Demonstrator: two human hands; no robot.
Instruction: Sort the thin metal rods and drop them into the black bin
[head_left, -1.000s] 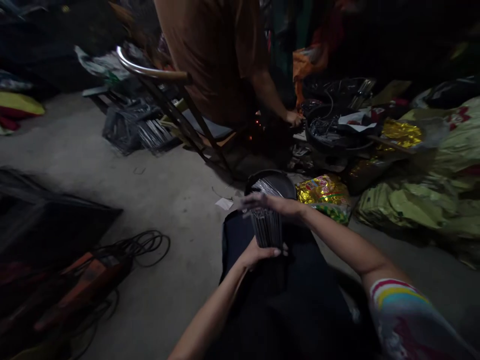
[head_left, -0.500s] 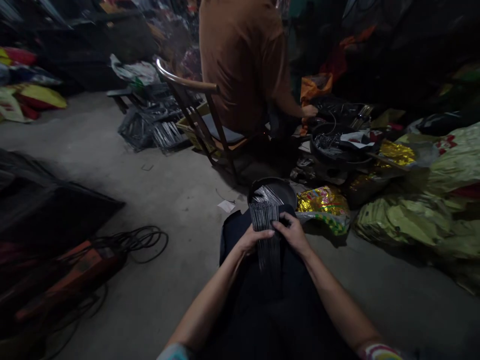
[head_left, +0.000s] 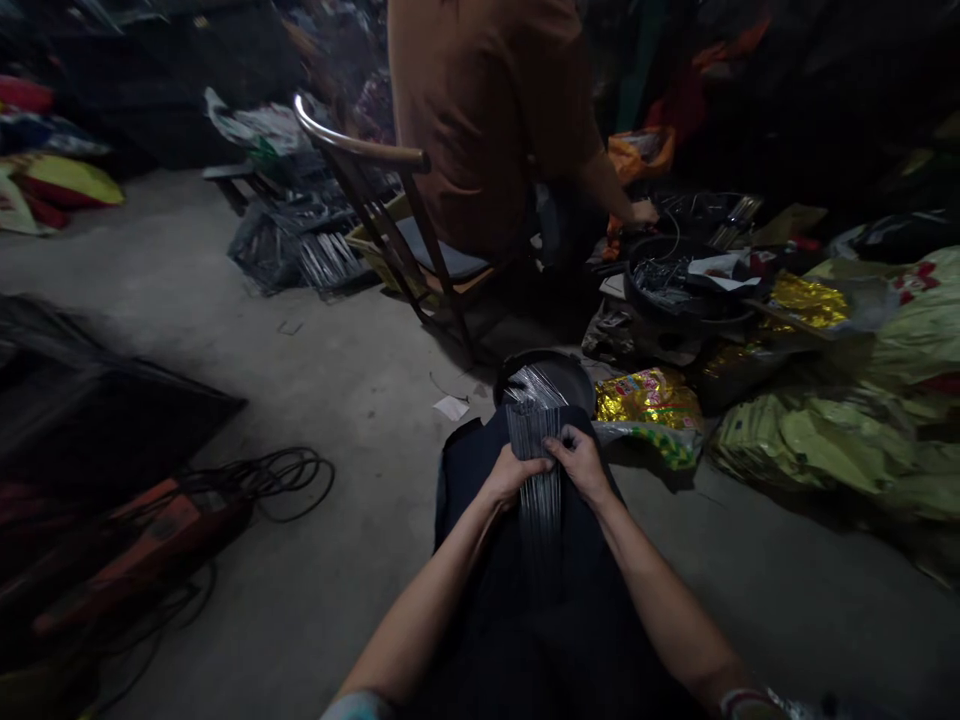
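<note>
Seemingly to keep the rods [head_left: 531, 432] bunched, the left hand [head_left: 513, 472] clasps them and the right hand [head_left: 582, 464] pinches their edge, just on the near side of the bowl [head_left: 574, 378], which likely sits close for easy reach.

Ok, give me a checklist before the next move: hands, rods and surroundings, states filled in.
1. Left hand gripping the bundle of thin, dark-grey metallic rods: ok.
2. Right hand touching the bundle's right edge: ok.
3. Rod tips all level: cannot tell, too small and dim.
4. Round black pan in view beyond the bundle: ok, thin shiny pieces in it.
5. Co-worker in the brown shirt apart from both hands: ok, back turned.
</note>
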